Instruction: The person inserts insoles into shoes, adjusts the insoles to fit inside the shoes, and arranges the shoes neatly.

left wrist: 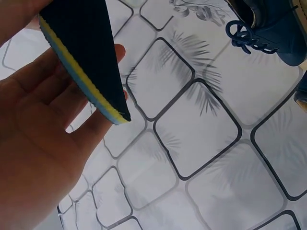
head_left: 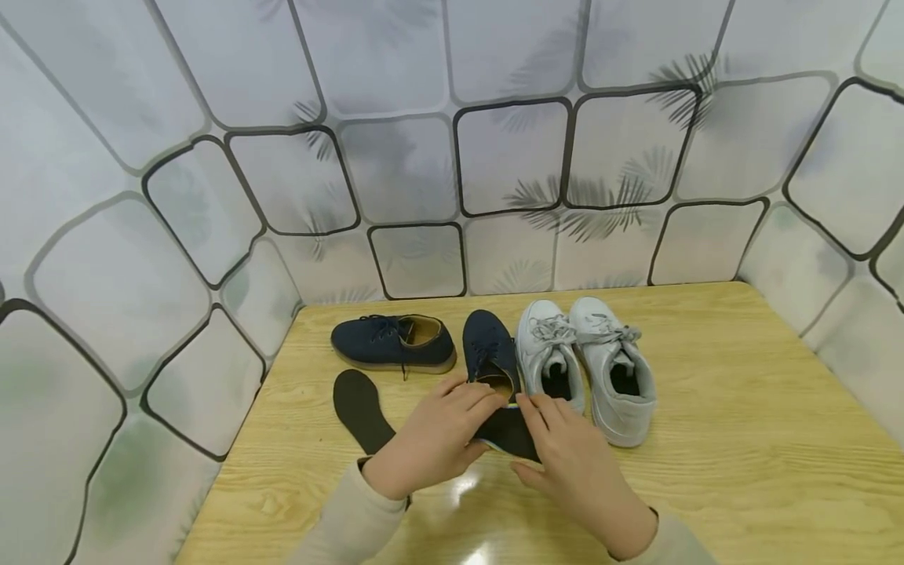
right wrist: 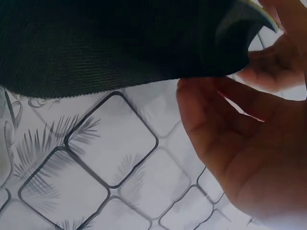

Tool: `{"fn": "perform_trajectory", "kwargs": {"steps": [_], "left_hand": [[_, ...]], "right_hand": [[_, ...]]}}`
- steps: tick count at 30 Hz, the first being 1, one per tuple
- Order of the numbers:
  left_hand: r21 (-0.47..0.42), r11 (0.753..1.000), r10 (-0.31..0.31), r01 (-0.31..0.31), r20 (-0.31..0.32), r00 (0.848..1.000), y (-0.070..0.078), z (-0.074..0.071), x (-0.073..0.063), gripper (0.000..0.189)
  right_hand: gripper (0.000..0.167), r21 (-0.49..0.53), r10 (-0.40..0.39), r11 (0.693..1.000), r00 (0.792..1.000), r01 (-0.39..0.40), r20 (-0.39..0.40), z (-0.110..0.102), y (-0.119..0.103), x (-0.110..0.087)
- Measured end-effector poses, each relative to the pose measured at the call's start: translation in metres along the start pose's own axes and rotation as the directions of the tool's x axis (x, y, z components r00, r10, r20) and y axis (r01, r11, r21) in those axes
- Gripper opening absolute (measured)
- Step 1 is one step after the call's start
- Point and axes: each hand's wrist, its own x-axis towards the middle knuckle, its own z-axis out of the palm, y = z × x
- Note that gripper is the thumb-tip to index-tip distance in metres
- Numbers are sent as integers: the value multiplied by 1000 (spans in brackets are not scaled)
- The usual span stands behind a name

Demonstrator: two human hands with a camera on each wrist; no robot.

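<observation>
Both hands hold a black insole point(head_left: 510, 434) above the table, in front of the shoes. My left hand point(head_left: 432, 433) grips one end; in the left wrist view, yellow and light blue layers show along the edge of the insole point(left wrist: 91, 52). My right hand point(head_left: 574, 453) pinches the other part between thumb and fingers. The right wrist view shows the ribbed dark face of the insole point(right wrist: 120, 52), bent up near the fingers. Just beyond the hands, a navy lace-up shoe point(head_left: 486, 345) points away, its heel partly hidden. A second dark insole point(head_left: 359, 404) lies left, partly behind the left forearm.
Another navy shoe point(head_left: 377, 342) lies sideways at the back left. Two white sneakers, the left one point(head_left: 547, 345) and the right one point(head_left: 613, 369), stand side by side right of the navy pair. A patterned cloth wall point(head_left: 508, 157) encloses the wooden table point(head_left: 749, 424).
</observation>
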Motion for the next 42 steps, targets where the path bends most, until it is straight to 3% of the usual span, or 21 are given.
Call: {"fn": "perform_trajectory", "kwargs": {"steps": [4,7,9,11,14,16,17,19,21,25,29,32,35,39,42], "left_hand": [[-7,999,33,-33,-5,999,-1,-1,1,48],[-39,997,60,-61,-21,998,-5,-2,4,50],[-70,996,46,-50,-58,997,-10,-5,6,58],[-88,996,-13,2,-127,992,-17,-8,8,70],[-90,991,-121,101,-257,959,-28,-8,13,76],[-88,985,-170,150,-313,935,-35,-3,16,67],[-91,983,-183,162,-320,930,-38,2,17,59],[-92,981,-193,173,-295,936,-43,15,22,39],[-94,978,-201,184,-236,951,-46,29,27,23],[-19,976,-219,218,-96,971,-49,58,43,8],[118,961,-248,249,-20,969,-50,79,57,14],[228,934,-280,275,-10,960,-51,91,62,16],[325,900,-299,290,-23,954,-52,102,65,7],[388,869,-310,307,-55,949,-53,111,67,13],[354,880,-314,317,-67,947,-55,112,66,10]], "right_hand": [[91,6,-3,1000,1000,3,-3,4,-5,2],[79,55,11,998,1000,-11,-6,5,-3,4],[68,135,45,990,999,-45,0,2,2,7],[57,247,116,962,993,-116,13,-4,11,12],[45,397,282,876,959,-273,37,-17,26,17],[38,487,402,776,909,-400,107,-26,34,19],[37,510,451,729,881,-456,144,-30,37,20],[35,527,518,642,822,-557,238,-36,40,20],[35,505,540,593,775,-628,328,-38,41,20],[40,397,542,607,724,-689,427,-36,36,19],[48,317,540,637,701,-702,467,-35,31,19],[57,298,525,656,703,-694,481,-34,30,21],[61,311,506,667,718,-677,477,-33,31,22],[41,332,481,690,750,-643,454,-32,32,23],[26,331,465,699,755,-633,463,-32,30,24]]}}
